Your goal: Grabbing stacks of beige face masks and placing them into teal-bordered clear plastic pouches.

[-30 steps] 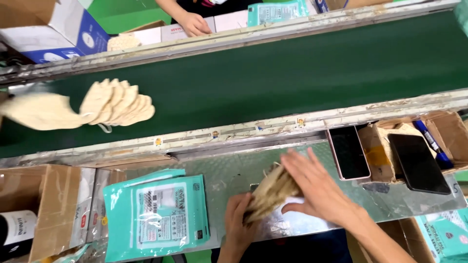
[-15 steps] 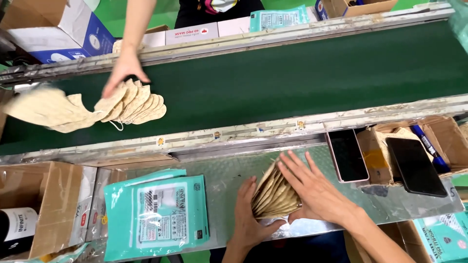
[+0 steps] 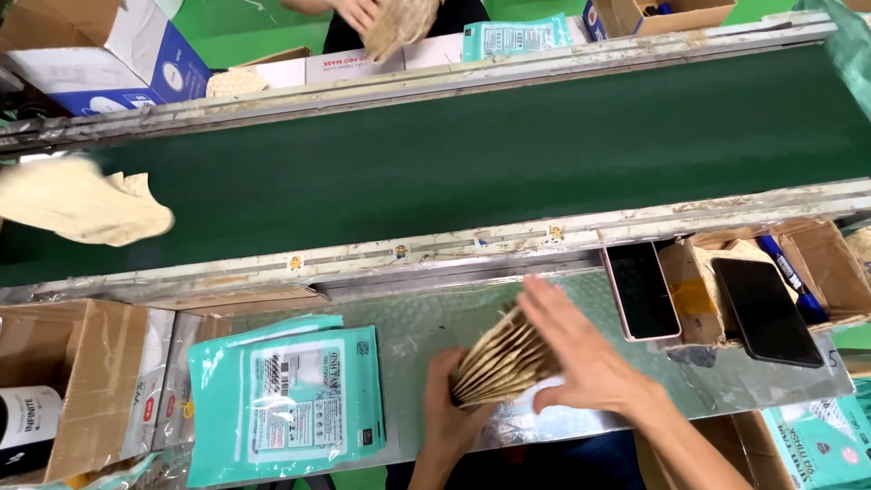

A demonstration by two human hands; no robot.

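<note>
The fanned stack of tan masks [image 3: 502, 361] is pinched between the left hand [image 3: 449, 408] and the flat, spread fingers [image 3: 553, 313] of the right hand [image 3: 585, 358], so loose outer masks could likely be spilled onto the bench [image 3: 399, 327].

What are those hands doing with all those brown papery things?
The person's left hand and right hand squeeze a fanned stack of tan masks together, standing on edge on the shiny metal table. Teal pouches lie to one side. Beyond, more tan masks sit on the green belt, and another person's hand holds some too.
</note>
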